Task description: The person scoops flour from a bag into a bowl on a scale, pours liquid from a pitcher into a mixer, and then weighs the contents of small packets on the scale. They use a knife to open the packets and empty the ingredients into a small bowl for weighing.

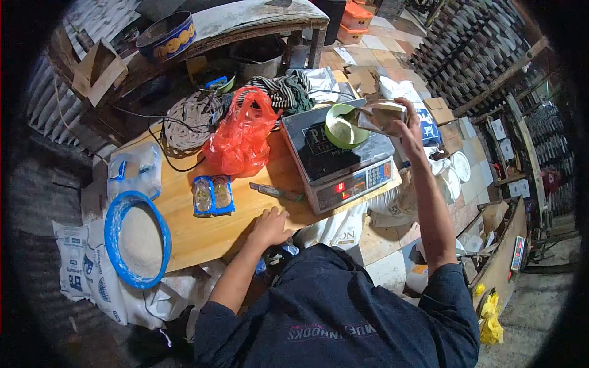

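Note:
On the right side of the table, a digital scale [353, 184] with a dark platform carries a green bowl [336, 140] with pale powder inside. My right hand [410, 127] grips a brownish, shiny packet [381, 116], tilted with its end at the bowl's right rim. My left hand [270, 229] lies on the table's near edge, fingers spread and holding nothing. Close to it are a box cutter-like flat tool [277, 192] and a blue-edged double packet [213, 195]. Red digits glow on the scale's front panel.
A blue basin [164, 230] of pale granules stands at the table's left end. A red plastic bag [245, 138], a coiled cord bundle [187, 121] and striped cloth [279, 92] lie further back. White sacks [107, 270] stand beside the table; a wooden bench [264, 18] is behind.

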A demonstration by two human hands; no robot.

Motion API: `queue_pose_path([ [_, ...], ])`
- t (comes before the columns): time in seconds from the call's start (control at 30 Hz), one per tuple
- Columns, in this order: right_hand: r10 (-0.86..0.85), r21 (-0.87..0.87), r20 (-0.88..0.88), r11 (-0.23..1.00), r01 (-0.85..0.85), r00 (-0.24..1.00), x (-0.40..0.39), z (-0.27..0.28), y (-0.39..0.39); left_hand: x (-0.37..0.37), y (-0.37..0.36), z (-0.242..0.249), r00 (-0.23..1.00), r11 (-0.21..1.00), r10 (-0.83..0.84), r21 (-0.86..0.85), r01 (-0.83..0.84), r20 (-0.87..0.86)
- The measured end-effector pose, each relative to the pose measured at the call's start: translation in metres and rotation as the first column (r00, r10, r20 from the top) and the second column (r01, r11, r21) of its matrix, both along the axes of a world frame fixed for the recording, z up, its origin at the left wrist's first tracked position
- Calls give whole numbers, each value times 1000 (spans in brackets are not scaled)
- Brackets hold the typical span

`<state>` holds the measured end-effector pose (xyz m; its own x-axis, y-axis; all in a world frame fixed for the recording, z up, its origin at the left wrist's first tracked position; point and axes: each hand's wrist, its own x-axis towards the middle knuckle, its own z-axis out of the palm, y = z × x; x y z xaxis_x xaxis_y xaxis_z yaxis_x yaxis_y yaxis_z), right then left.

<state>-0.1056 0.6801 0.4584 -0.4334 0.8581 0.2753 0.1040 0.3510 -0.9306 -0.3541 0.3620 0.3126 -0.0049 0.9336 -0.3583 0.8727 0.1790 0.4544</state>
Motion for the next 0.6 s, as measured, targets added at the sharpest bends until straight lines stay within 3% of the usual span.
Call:
queue_pose_path([
  [0.13,-103,395,343,918,-44,934,-3,3,18,3,4,-1,1000,989,7,-150,-6,7],
  [0.2,-95,369,343,928,-42,934,-10,9,16,2,8,-5,997,986,-8,-163,21,83],
  [0.43,-164,418,479,907,-59,862,-20,31,14,8,15,11,999,974,-8,-225,17,42],
  [0.5,-149,400,446,915,-47,883,-25,35,12,5,17,9,999,973,-35,-228,43,36],
  [0.6,-204,413,502,911,-26,840,-28,41,10,7,36,32,966,934,-204,-264,241,162],
])
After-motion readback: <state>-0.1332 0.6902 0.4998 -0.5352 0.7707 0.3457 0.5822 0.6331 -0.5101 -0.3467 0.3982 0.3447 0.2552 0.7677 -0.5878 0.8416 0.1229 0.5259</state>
